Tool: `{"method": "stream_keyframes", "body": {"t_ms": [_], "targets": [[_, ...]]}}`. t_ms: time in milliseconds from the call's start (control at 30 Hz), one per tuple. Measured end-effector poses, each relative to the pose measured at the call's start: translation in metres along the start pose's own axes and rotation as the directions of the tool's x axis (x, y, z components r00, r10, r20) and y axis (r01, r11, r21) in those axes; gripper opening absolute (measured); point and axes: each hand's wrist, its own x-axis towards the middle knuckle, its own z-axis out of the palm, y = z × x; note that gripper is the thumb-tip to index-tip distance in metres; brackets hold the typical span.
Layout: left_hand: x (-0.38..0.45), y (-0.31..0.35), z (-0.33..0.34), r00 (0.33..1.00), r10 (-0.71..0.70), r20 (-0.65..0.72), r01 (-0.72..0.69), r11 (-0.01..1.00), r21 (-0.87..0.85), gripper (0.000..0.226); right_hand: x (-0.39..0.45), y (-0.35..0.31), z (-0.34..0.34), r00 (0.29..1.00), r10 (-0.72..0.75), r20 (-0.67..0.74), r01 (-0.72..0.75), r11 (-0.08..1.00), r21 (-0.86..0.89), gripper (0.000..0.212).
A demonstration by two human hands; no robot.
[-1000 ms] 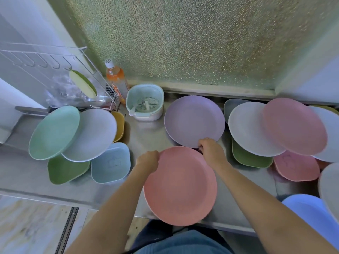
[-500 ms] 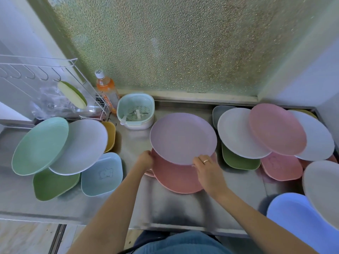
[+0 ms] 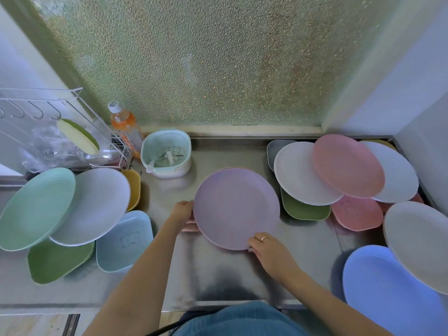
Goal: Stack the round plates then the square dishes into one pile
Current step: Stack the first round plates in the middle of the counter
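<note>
Fingers of both my hands, left (image 3: pixel 182 212) and right (image 3: pixel 271 251), clasp the lilac plate (image 3: pixel 236 208), now seated on the pink plate (image 3: pixel 194 225), starting the pile.

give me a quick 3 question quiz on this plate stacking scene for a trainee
1. True or false: the purple plate lies on top of a pink plate.
2. Which hand wears a ring? A) left hand B) right hand C) neither
3. Fill in: the light blue square dish with a bear drawing sits to the ____ of the purple plate, as the person sees it.

Key
1. True; only a thin pink edge shows past the purple plate's rim.
2. B
3. left
</note>
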Motion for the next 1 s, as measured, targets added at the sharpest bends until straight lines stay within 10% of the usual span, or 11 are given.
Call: {"method": "stream_keyframes", "body": {"t_ms": [467,600,733,1000], "targets": [[-0.007,0.001,0.014,0.997,0.071,0.036,-0.077,0.968,0.238,0.029,0.001,0.009,-0.021,0.971,0.128,0.202,-0.170,0.963,0.207,0.013],[-0.002,-0.001,0.019,0.995,0.085,0.050,-0.095,0.959,0.268,0.018,0.002,0.039,-0.044,0.953,0.301,0.039,-0.298,0.906,0.300,0.012],[-0.004,0.000,0.023,0.994,0.098,0.047,-0.108,0.937,0.331,0.020,0.009,0.078,-0.079,0.773,0.557,-0.304,-0.521,0.830,0.198,0.038],[-0.019,0.007,0.027,0.989,0.044,0.140,-0.114,0.829,0.547,0.028,0.013,0.131,-0.098,0.666,0.720,-0.197,-0.721,0.688,0.082,0.043]]}}
